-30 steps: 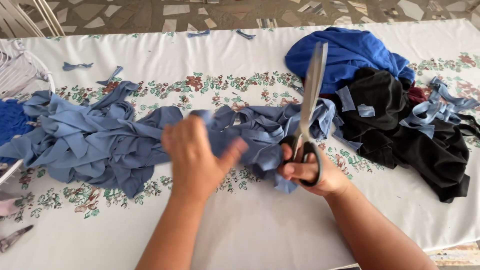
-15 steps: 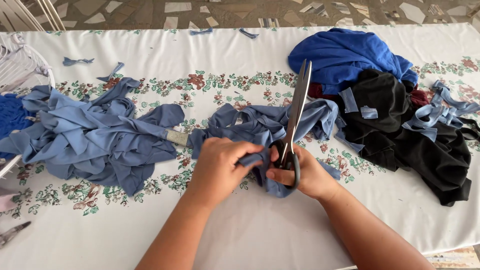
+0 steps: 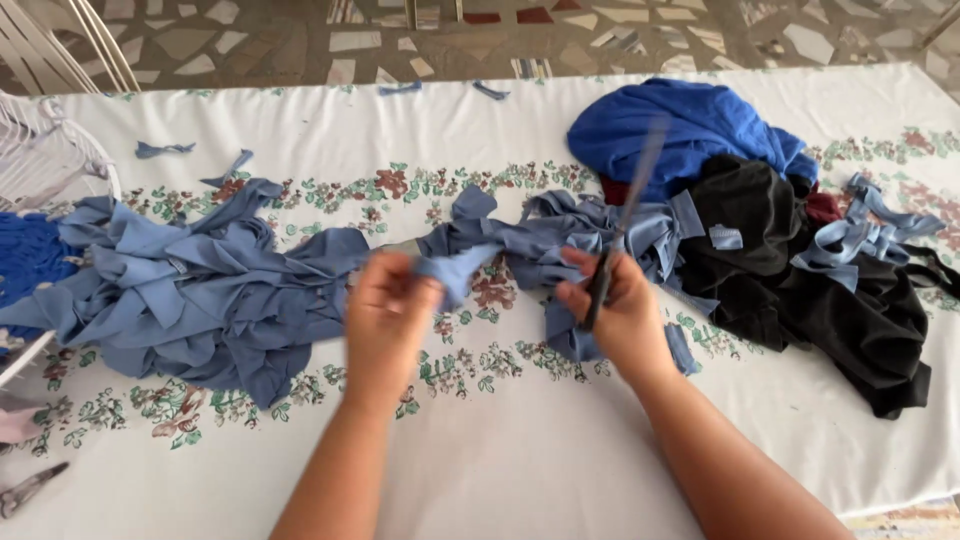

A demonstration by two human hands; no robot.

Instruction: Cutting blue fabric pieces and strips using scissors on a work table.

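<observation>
My right hand [image 3: 618,312] grips a pair of long scissors [image 3: 625,225] by the handles, blades pointing up and away, blurred by motion. My left hand [image 3: 388,315] pinches the end of a light blue fabric strip [image 3: 462,268] that leads right into a loose bunch of light blue strips [image 3: 570,235] between my hands. Both hands hover over the table with its white floral cloth [image 3: 480,440]. A big pile of cut light blue strips [image 3: 190,290] lies to the left of my left hand.
A bright blue garment [image 3: 680,125] and a black garment [image 3: 830,300] lie heaped at the right, with more blue strips [image 3: 865,225] on top. A white wire basket [image 3: 40,165] holding dark blue fabric sits at the left edge. Small scraps lie along the far edge.
My hands have come apart: the left now lifts one strip's end out of the bunch, and the scissors have swung and tilted to the right.
</observation>
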